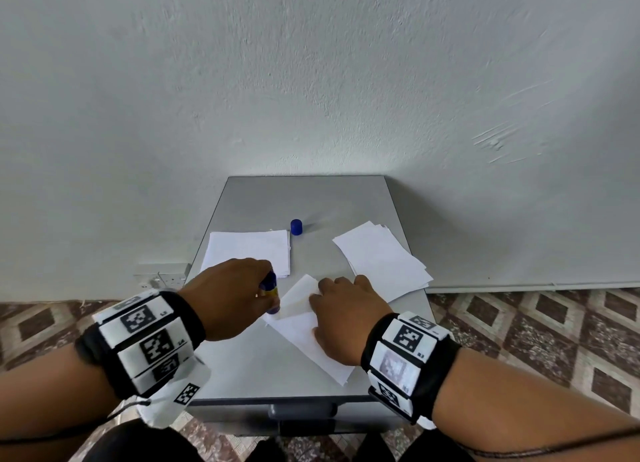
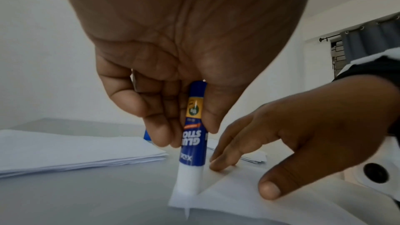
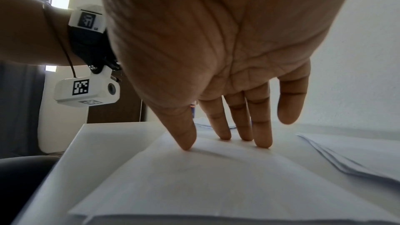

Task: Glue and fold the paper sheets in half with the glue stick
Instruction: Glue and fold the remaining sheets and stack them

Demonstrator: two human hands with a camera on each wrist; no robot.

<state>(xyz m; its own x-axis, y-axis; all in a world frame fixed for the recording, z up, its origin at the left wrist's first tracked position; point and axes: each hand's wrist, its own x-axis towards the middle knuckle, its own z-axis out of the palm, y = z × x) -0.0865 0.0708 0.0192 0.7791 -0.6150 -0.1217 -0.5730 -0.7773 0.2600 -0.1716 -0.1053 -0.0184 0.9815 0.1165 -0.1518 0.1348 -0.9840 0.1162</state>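
Glue stick [image 2: 193,136] pressed on sheet [image 1: 304,326] corner, near counter [image 1: 242,375] front.
Stick is gripped by left hand [image 1: 228,297]; sheet is pinned under flat right fingers [image 3: 263,133]. Corner could crumple or tear if dragged hard.

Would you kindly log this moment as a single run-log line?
step: gluing | left hand: holds glue stick, tip on sheet | right hand: presses sheet flat | cap: off, on table
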